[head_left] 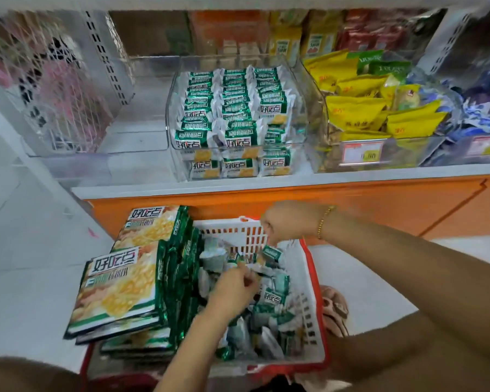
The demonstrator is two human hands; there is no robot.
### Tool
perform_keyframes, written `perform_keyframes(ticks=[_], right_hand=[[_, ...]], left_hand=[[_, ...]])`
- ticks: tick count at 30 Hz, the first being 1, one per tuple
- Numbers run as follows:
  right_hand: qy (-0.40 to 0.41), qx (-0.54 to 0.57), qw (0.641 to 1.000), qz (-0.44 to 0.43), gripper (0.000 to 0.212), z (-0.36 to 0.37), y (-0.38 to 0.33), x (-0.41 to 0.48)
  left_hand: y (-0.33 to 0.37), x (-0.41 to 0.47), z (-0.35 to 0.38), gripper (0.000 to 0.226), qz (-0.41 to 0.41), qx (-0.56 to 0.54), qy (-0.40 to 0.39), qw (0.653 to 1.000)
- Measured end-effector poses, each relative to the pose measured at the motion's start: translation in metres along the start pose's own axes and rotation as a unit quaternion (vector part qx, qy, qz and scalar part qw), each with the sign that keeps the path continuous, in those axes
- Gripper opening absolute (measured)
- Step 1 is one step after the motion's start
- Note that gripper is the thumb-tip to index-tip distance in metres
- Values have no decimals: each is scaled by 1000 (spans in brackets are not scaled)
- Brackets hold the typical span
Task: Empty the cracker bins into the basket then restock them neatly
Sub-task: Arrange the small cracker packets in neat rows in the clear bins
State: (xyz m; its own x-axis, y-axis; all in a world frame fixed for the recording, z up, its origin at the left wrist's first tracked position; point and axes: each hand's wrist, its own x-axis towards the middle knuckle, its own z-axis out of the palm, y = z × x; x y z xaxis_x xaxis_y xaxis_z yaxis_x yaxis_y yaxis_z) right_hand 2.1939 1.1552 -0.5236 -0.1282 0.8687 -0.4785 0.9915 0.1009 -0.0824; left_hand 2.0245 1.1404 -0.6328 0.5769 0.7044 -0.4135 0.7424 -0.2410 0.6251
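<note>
A white basket with a red rim stands on the floor, full of loose green-and-white cracker packets. My left hand is down among them, fingers pinching a packet near the middle. My right hand is over the basket's far wall, fingers curled, with a small green packet just below it; whether it holds that packet is unclear. On the shelf above, a clear bin holds neat rows of the same packets. The clear bin to its left is empty.
Large flat green cracker bags are stacked on the basket's left side. A clear bin of yellow snack bags sits to the right on the shelf, blue packets beyond it. An orange panel runs below the shelf edge.
</note>
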Motion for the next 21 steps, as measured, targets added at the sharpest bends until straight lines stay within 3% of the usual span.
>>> perform_keyframes(ticks=[1, 3, 7, 12, 17, 21], right_hand=[[-42, 11, 999, 0, 20, 24, 0, 4], [-109, 1, 994, -14, 24, 74, 0, 9], [-183, -30, 981, -50, 16, 143, -5, 3], [-179, -75, 977, -87, 19, 185, -7, 2], [-162, -70, 979, -99, 3, 194, -8, 7], [-176, -44, 978, -106, 11, 194, -8, 8]], left_hand=[[-9, 1, 9, 7, -23, 15, -50, 998], [-23, 0, 23, 19, -49, 31, -131, 990], [-40, -13, 41, 38, -57, -40, -216, 974], [-37, -10, 50, 40, -8, 7, -218, 976], [-43, -6, 57, 31, 1, 11, -197, 980], [-45, -1, 54, 28, 0, 13, -213, 977]])
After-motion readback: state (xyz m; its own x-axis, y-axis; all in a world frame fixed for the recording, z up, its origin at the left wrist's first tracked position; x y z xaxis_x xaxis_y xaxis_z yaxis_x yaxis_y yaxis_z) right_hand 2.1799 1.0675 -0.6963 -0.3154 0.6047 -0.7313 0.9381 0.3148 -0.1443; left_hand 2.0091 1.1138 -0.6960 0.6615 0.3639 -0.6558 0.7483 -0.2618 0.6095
